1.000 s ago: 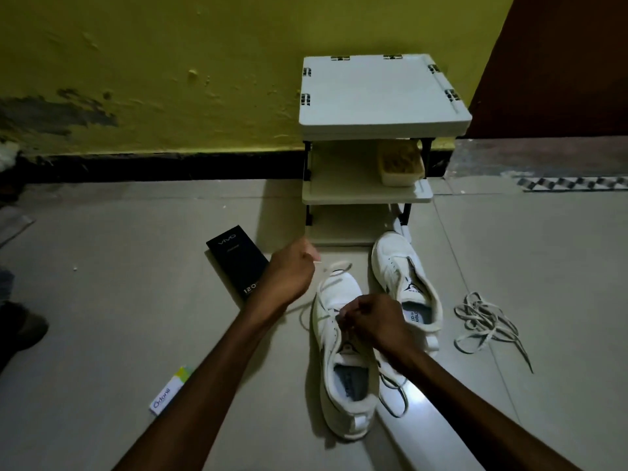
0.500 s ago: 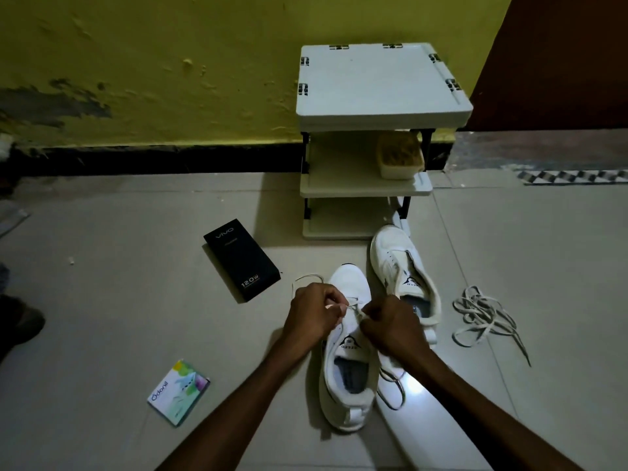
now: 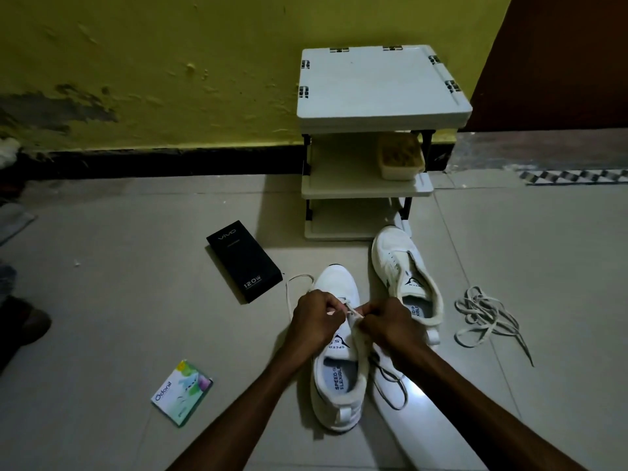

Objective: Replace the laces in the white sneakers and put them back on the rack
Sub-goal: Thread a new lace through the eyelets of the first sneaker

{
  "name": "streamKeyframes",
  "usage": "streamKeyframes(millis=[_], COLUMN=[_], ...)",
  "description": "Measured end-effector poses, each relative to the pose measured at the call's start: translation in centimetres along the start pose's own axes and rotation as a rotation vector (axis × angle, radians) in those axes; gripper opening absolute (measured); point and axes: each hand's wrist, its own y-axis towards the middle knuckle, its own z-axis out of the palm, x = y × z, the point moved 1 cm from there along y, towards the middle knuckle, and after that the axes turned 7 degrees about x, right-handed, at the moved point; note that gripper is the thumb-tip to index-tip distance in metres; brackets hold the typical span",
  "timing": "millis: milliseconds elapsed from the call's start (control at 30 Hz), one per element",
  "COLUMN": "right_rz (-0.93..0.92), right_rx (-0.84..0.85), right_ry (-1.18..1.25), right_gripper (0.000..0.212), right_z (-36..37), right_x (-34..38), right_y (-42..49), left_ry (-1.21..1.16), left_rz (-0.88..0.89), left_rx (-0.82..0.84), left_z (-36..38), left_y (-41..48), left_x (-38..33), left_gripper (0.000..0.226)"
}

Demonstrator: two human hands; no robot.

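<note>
Two white sneakers lie on the tiled floor in front of the white rack (image 3: 380, 110). Over the near sneaker (image 3: 338, 379) both hands meet at the eyelets. My left hand (image 3: 314, 319) pinches a white lace (image 3: 292, 287) that loops out to the left past the toe. My right hand (image 3: 387, 322) pinches the lace tip and the shoe's upper edge. The far sneaker (image 3: 404, 273) lies unlaced to the right, toe toward the rack. A loose pile of laces (image 3: 482, 317) sits farther right.
A black phone box (image 3: 243, 260) lies left of the sneakers. A small green packet (image 3: 181, 392) is near the left forearm. A tan container (image 3: 401, 158) stands on the rack's middle shelf. The yellow wall is behind, and a dark shape (image 3: 23, 328) is at the left edge.
My left hand came back from its raised pull near the phone box down to the near sneaker's eyelets, meeting the right hand. The lace loop now lies slack left of the toe.
</note>
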Motion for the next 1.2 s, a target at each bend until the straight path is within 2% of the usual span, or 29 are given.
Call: streamKeyframes(millis=[333,533,733,933,1067,1200], right_rz=[-0.057,-0.131,-0.12,-0.137,-0.141,-0.148], right_rx=[-0.019,-0.015,0.033,-0.001,-0.005,-0.057], right_ry=[-0.003,-0.11,-0.091,-0.013,0.089,0.112], right_gripper=[0.012,0.011,0.026,0.004,0.005,0.006], right_z=[0.5,0.5,0.4,0.4,0.7,0.8], right_x=[0.1,0.7,0.6,-0.1,-0.2,-0.2], right_y=[0.1,-0.2,-0.2,0.4,0.6,0.6], left_ry=[0.176,0.114,0.001,-0.076,-0.182,-0.145], left_rz=[0.043,0.02,-0.032,-0.147,-0.164,-0.204], left_rx=[-0.044,-0.099,-0.224,-0.094,-0.087,-0.119], left_z=[0.2,1.0,1.0,0.6,0.5,0.6], left_y=[-0.5,-0.8,-0.7,-0.2,0.1,0.1], left_x=[-0.7,-0.5,0.3,0.4,0.9,0.9], left_gripper=[0.014,0.017,0.011,0.011,0.008,0.009])
